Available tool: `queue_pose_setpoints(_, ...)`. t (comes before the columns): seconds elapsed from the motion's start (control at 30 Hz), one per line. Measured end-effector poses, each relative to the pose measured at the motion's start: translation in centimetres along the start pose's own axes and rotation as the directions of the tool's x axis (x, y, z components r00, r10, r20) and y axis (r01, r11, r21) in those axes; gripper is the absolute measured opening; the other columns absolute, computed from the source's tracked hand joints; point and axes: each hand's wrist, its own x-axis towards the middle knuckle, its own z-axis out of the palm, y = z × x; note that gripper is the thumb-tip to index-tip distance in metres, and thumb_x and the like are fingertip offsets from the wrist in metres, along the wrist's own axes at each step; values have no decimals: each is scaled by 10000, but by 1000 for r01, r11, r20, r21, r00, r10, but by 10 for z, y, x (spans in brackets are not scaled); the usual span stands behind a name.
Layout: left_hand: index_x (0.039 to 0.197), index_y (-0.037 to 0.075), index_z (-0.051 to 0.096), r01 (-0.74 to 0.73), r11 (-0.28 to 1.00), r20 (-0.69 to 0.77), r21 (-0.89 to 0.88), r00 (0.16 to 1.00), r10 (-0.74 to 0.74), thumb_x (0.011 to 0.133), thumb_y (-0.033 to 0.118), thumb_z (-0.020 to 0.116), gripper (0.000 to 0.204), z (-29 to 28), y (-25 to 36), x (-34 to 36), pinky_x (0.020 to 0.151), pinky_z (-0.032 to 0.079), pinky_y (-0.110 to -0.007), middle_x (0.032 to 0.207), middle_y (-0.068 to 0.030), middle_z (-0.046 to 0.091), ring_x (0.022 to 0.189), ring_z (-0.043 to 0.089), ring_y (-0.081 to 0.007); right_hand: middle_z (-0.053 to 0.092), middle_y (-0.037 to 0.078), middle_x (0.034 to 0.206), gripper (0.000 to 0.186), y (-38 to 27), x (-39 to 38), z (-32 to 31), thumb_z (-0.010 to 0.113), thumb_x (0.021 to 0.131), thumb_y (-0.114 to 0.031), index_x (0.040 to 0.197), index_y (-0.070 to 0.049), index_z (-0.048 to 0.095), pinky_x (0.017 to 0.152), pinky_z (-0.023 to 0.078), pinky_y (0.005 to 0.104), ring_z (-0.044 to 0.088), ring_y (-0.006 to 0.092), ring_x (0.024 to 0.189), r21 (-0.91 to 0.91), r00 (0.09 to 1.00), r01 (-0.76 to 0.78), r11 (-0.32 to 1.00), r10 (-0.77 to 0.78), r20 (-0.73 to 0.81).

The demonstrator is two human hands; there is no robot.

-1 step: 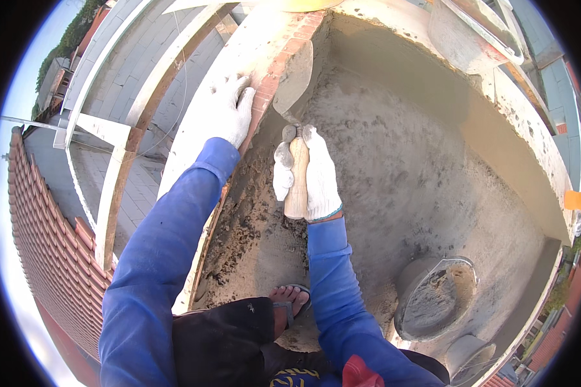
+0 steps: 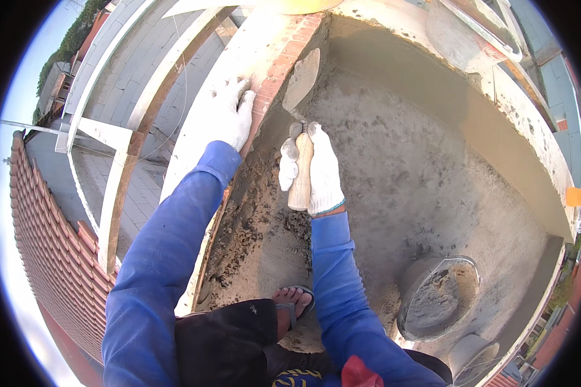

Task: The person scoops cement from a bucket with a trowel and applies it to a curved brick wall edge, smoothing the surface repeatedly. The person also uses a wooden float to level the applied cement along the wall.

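My right hand (image 2: pixel 324 171), in a white glove with grey-stained fingertips, is wrapped round the wooden handle of a trowel (image 2: pixel 302 79). The trowel's mortar-smeared blade points away from me, beside the inner face of a low wall (image 2: pixel 279 61) with a strip of exposed red brick along its edge. My left hand (image 2: pixel 232 115), also gloved, lies with fingers spread on the pale top of that wall. Between the walls is a grey mortar floor (image 2: pixel 394 155), damp-looking and rough, with dark crumbs along the left side.
A bucket of grey mortar (image 2: pixel 410 290) stands at the lower right, with a second container (image 2: pixel 468 351) behind it. Another bucket (image 2: pixel 461 39) sits on the far right wall. Left of the wall are wooden beams (image 2: pixel 126 168) and a tiled roof (image 2: pixel 51 238).
My right hand and the trowel have shifted slightly right and away from me, so the blade stands further from the brick edge. My left hand stays on the wall.
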Motion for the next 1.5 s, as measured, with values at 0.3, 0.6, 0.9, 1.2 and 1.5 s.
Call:
queue_pose_setpoints(0.3, 1333, 129, 784, -19, 1000, -11, -25, 1000, 19, 1057, 268, 705, 319, -2, -14, 3, 1272, 378, -498, 1497, -151, 694, 1481, 532, -397, 622, 59, 768, 419, 12, -10, 26, 500, 1164, -479, 1161, -78, 618, 443, 558, 383, 598, 176, 518, -378, 1000, -13, 926, 10, -10)
queue_pose_setpoints(0.6, 1369, 81, 765, -23, 998, 23, -57, 999, 25, 1078, 255, 691, 347, 8, -8, 6, 1272, 397, -460, 1499, -198, 686, 1469, 562, -380, 610, 108, 786, 424, 11, 50, -49, 430, 1180, -408, 1071, -15, 547, 515, 615, 404, 661, 219, 571, -793, 925, -66, 606, -260, -276)
queue_pose_setpoints(0.9, 1413, 0, 716, 32, 985, 102, -169, 995, -15, 1113, 193, 629, 367, 5, -8, 6, 1239, 433, -419, 1520, -212, 662, 1461, 580, -338, 626, 144, 954, 505, 29, 25, -76, 485, 1155, -537, 1328, -65, 536, 559, 614, 466, 627, 250, 675, -264, 926, -253, 931, 154, -345)
queue_pose_setpoints(1.2, 1434, -2, 701, -27, 998, 114, -62, 993, 34, 1118, 204, 616, 387, 0, 1, 8, 1238, 430, -425, 1530, -217, 649, 1456, 582, -344, 634, 84, 780, 415, 50, -27, -46, 489, 1165, -516, 1143, -111, 578, 441, 545, 415, 602, 215, 548, -198, 981, -184, 963, 167, -96)
queue_pose_setpoints(1.5, 1455, 9, 692, 74, 979, 167, -190, 985, -42, 1128, 207, 602, 393, -3, -7, 8, 1256, 415, -416, 1559, -207, 634, 1489, 559, -326, 570, 6, 739, 422, 21, -35, -47, 485, 1155, -551, 1096, -144, 581, 409, 452, 321, 523, 110, 504, 121, 979, -121, 985, 99, 176)
